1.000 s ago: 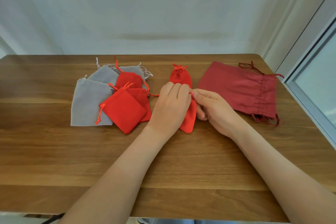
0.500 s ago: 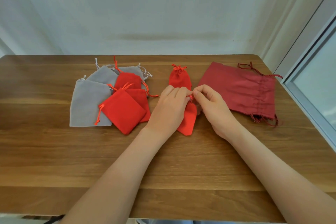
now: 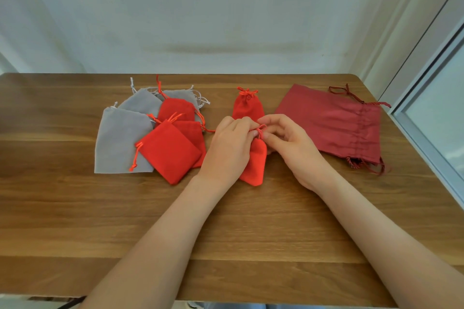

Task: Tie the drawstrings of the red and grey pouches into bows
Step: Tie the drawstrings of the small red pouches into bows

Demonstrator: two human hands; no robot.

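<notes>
A small red pouch [image 3: 254, 164] lies at the table's middle, its mouth toward the far side. My left hand [image 3: 229, 148] covers the pouch's left half, fingertips pinching its red drawstring [image 3: 261, 130]. My right hand [image 3: 288, 144] meets it from the right, thumb and fingers pinching the same string, which forms a small loop between both hands. Just behind them lies another red pouch [image 3: 247, 106] with a tied bow at its top. A pile of red pouches [image 3: 170, 152] and grey pouches [image 3: 120, 140] sits to the left, strings loose.
A large dark-red drawstring bag [image 3: 334, 123] lies flat at the right, near the table's right edge and a window frame [image 3: 426, 138]. The wooden table [image 3: 226, 233] ends at a white wall behind.
Both hands have lifted slightly off the pouch and drawn a small loop of drawstring up between their fingertips. The pouch has shifted a little toward me.
</notes>
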